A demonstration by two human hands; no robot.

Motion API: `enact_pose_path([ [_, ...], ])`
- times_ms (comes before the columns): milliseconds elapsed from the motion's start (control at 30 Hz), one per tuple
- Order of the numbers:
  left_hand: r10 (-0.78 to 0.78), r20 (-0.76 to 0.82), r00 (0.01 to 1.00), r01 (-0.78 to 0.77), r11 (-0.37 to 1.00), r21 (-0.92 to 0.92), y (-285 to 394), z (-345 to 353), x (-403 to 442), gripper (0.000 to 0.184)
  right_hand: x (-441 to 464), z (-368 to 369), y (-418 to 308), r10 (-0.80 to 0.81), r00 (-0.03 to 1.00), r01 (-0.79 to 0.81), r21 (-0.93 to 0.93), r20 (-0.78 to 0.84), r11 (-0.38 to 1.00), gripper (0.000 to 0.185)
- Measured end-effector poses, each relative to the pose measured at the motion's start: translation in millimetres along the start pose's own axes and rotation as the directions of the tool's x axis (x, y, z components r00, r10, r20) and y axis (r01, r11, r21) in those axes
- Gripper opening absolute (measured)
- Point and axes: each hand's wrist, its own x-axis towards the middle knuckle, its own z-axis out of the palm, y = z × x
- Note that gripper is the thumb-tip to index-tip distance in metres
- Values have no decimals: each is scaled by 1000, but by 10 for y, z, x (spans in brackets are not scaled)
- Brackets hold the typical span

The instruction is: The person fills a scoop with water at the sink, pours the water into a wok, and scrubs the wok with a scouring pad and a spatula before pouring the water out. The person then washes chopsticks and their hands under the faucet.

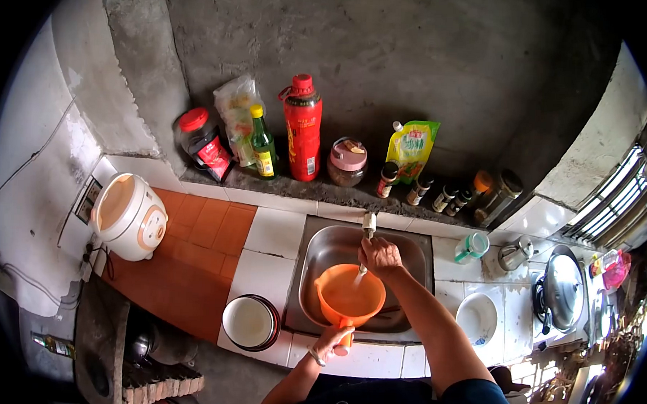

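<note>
An orange plastic water scoop (326,296) is held over the metal sink (311,245), its handle toward me. My left hand (327,344) is closed around that handle. Above the scoop, my right hand (382,257) is wrapped over the faucet (369,223) on the wall side. A stream of water runs from the spout into the scoop, where cloudy liquid shows. The fingers of my right hand are partly hidden behind its back. Something thin and dark lies in the sink to the right of the scoop.
Stacked bowls (248,323) stand left of the sink, a white bowl (476,319) right of it. A rice cooker (129,217) is at far left. Bottles and jars, including a red bottle (303,132), line the ledge. A lidded wok (564,288) sits at far right.
</note>
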Motion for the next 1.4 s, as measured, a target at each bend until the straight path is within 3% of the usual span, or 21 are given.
enact_pose_path([
  [400, -15, -25, 1000, 16, 999, 38, -9, -4, 1, 23, 25, 16, 17, -27, 999, 27, 23, -21, 999, 17],
  [700, -23, 93, 995, 25, 1000, -17, -66, -110, 37, 21, -14, 11, 46, -38, 999, 37, 30, 5, 999, 16],
  [1067, 9, 120, 993, 1, 996, -84, -57, -74, -26, 20, -21, -3, 63, -57, 995, 63, 79, -79, 995, 16],
  [1400, -13, 155, 988, 23, 998, -63, -4, -32, -67, 26, -71, 48, 99, -40, 997, 44, 64, -61, 997, 16],
])
